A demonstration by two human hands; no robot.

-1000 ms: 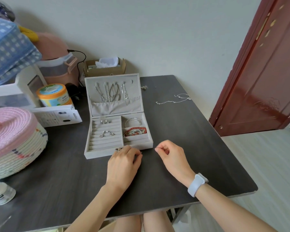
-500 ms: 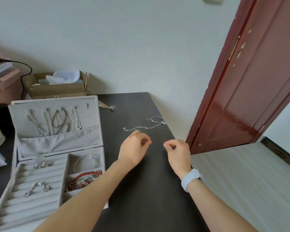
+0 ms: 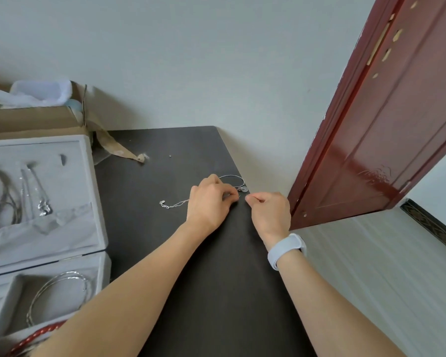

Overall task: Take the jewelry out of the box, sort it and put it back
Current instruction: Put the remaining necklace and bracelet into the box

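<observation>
Nearest us, left of our forearms, the open jewelry box (image 3: 44,202) sat on the dark table (image 3: 216,292). Farther out, our left hand (image 3: 209,202) and right hand (image 3: 269,212) curled in pinches, seemingly holding a thin chain too faint to see. The silver necklace (image 3: 174,204) lay just beyond our fingertips.

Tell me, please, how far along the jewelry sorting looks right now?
Early. One thin chain and a cord bracelet lie out on the table, where both hands, left hand and right hand, work. Bangles and necklaces remain in the box.
</observation>
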